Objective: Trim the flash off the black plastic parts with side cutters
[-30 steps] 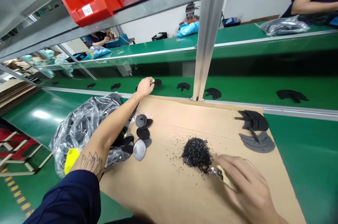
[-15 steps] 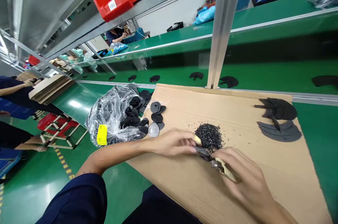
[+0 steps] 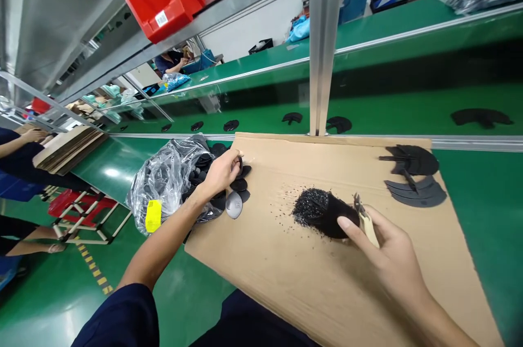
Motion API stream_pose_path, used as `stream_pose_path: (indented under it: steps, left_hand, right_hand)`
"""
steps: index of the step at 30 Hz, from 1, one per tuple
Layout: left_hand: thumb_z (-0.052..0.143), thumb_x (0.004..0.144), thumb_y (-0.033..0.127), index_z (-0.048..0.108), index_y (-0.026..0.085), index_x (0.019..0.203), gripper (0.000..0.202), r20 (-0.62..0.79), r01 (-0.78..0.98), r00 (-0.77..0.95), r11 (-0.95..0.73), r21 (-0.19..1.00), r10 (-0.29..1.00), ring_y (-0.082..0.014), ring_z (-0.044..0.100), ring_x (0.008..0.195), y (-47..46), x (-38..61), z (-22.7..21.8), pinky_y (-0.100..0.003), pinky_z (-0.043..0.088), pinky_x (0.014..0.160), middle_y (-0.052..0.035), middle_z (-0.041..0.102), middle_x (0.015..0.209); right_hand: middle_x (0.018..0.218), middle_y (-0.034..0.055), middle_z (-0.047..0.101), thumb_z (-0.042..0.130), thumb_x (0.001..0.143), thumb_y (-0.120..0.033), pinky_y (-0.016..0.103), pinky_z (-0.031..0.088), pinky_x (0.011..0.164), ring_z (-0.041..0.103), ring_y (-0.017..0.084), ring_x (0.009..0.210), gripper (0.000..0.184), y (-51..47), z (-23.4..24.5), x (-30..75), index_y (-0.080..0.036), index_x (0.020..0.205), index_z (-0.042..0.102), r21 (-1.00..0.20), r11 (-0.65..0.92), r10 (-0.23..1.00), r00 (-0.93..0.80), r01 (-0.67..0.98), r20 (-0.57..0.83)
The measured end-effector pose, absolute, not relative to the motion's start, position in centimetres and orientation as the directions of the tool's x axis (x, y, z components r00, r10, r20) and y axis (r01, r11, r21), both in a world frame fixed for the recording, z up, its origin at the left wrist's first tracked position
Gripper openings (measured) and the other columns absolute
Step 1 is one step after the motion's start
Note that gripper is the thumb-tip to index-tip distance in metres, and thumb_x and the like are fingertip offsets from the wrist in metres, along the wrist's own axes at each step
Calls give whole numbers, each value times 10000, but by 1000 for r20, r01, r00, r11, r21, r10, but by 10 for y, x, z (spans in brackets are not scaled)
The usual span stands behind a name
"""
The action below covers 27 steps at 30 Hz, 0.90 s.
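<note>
My left hand (image 3: 220,175) is at the edge of a heap of flat black discs (image 3: 239,184), its fingers closed around the edge of one dark disc. Whether that disc is lifted off the others I cannot tell. My right hand (image 3: 386,246) grips a pair of nippers (image 3: 365,221) with cream handles, jaws pointing up and away. Its thumb also presses on a broad black plastic piece (image 3: 337,217), tilted beside a pile of small black scraps (image 3: 308,206). Below the heap lies a shinier grey disc (image 3: 233,205).
A sheet of cardboard (image 3: 261,260) covers the bench. On its right lie black fan-shaped parts (image 3: 417,192). A clear plastic bag (image 3: 157,178) of black parts stands at left. A metal post (image 3: 322,64) rises behind; a red bin (image 3: 163,1) hangs above. Co-workers are further off.
My left hand has moved from the nippers left to the disc heap. My right hand has shifted slightly right with the nippers, and a broad black piece now shows under its thumb.
</note>
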<state>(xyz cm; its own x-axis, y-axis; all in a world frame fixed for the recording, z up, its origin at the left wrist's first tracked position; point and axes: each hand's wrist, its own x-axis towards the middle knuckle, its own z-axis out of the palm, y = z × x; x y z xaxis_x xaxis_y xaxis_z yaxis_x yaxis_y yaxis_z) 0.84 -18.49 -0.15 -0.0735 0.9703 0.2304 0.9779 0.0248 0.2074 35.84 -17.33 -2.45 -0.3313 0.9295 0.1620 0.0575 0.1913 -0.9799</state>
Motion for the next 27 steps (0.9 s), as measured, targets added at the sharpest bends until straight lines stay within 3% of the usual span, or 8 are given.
stream_pose_path:
  steps: [4,6,8,13,18,20,23,27]
  left_hand:
    - [513,942,128,664,155,1002,164,509,813,118,-377,444,853,-151,639,927,-202,62,1,-246,529,788,-77,666,981]
    - [602,911,116,694,166,984,127,650,642,170,-584,497,741,-141,654,914,-209,93,-2,-244,533,803,-65,689,968]
    - [628,890,82,711,167,1003,163,691,529,201,-671,520,694,-132,671,909,-211,120,-9,-234,541,814,-66,708,970]
    - [501,961,88,719,146,1083,256,611,394,181,-626,673,770,-155,689,984,-206,151,-29,-259,556,848,-117,711,1067]
    - [679,915,212,712,146,987,103,534,332,60,-521,786,843,-146,684,909,-209,153,-40,-234,551,789,-78,713,981]
    - [708,901,230,689,150,1062,181,485,327,32,-468,821,874,-134,689,877,-211,153,-42,-215,552,760,-74,720,994]
    - [691,919,249,648,154,1231,329,451,372,61,-439,818,891,-142,686,912,-212,152,-41,-219,555,762,-105,714,1101]
    - [676,926,230,664,154,1241,324,513,470,82,-487,736,855,-139,651,897,-213,153,-39,-232,537,766,-86,711,1035]
  right_hand:
    - [636,-34,545,785,771,-497,242,469,454,549,128,518,354,-174,-27,357,-190,811,613,-983,-148,926,-365,-108,-99]
    - [641,-38,538,818,734,-502,241,463,470,545,121,524,393,-176,-29,356,-185,823,603,-952,-259,904,-387,-164,-179]
    - [665,-29,558,830,716,-510,242,467,491,543,116,542,413,-178,-30,355,-181,836,611,-928,-325,886,-401,-181,-232]
    - [733,-7,598,846,692,-516,233,473,514,532,113,601,412,-181,-28,355,-183,835,649,-912,-354,881,-401,-208,-251]
    - [824,8,631,828,729,-487,241,518,563,573,149,728,362,-183,-26,355,-196,890,685,-948,-280,881,-434,-152,-190]
    - [807,1,624,814,752,-483,245,523,578,567,146,717,337,-184,-26,355,-196,873,683,-964,-240,883,-438,-115,-168]
    - [768,-10,609,782,792,-486,256,522,613,559,144,695,315,-184,-27,355,-197,863,679,-985,-170,894,-426,-43,-136]
    - [775,-1,632,755,822,-491,268,530,647,580,154,690,315,-183,-26,356,-197,909,682,-994,-106,888,-449,10,-99]
